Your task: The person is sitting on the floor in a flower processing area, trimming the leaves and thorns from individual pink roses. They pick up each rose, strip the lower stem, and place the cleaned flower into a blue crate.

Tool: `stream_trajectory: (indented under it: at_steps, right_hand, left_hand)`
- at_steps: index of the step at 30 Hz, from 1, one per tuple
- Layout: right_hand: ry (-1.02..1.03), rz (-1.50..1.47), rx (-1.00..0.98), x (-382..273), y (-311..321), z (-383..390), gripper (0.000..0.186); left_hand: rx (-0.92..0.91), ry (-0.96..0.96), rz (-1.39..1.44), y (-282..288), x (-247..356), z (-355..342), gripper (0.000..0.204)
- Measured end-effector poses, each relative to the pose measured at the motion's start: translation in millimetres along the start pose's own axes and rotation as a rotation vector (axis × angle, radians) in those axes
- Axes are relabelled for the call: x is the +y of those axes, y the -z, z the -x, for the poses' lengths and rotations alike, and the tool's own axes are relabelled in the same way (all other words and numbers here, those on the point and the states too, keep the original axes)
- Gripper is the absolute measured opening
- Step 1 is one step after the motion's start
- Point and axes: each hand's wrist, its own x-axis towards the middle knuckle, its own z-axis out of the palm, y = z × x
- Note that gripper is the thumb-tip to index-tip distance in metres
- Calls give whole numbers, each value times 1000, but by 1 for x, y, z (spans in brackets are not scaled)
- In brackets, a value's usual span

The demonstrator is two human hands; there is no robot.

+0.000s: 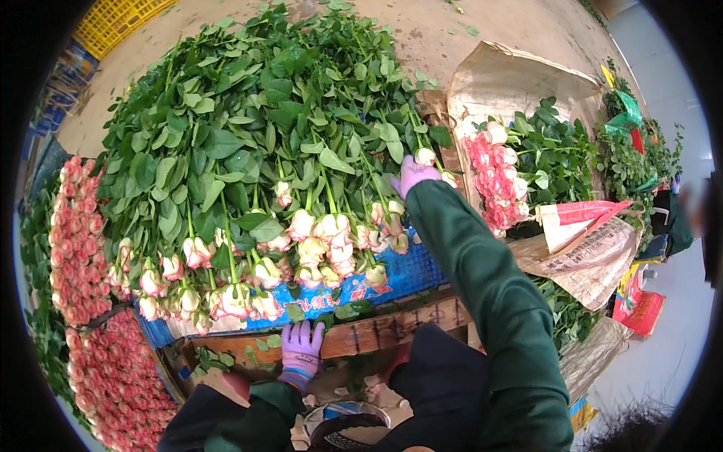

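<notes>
A thick heap of cut roses with green leafy stems lies before me, the white-pink blooms toward me. They rest on a blue printed sheet over a bench with a wooden front board. My left hand, in a purple glove, lies at this board with its fingers stretched out and holds nothing. My right hand, also gloved, reaches to the heap's right edge. Its fingers curl at a single pale rose, partly hiding the grip; it appears closed on it.
Packed pink roses stand in bundles along the left. At right, a rose bundle lies in brown wrapping paper, near more printed wrapping. A yellow crate stands at the far left. Another person's dark sleeve shows at far right.
</notes>
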Motion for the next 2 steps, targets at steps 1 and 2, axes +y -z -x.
stream_trajectory:
  at_steps: [1,2]
  right_hand:
    - [92,-62,16,-3,-10,-3,70]
    - [64,-84,-38,3,-14,-8,79]
  left_hand:
    - [2,5,-9,1,-2,2,83]
    - [2,14,-14,3,-4,4,83]
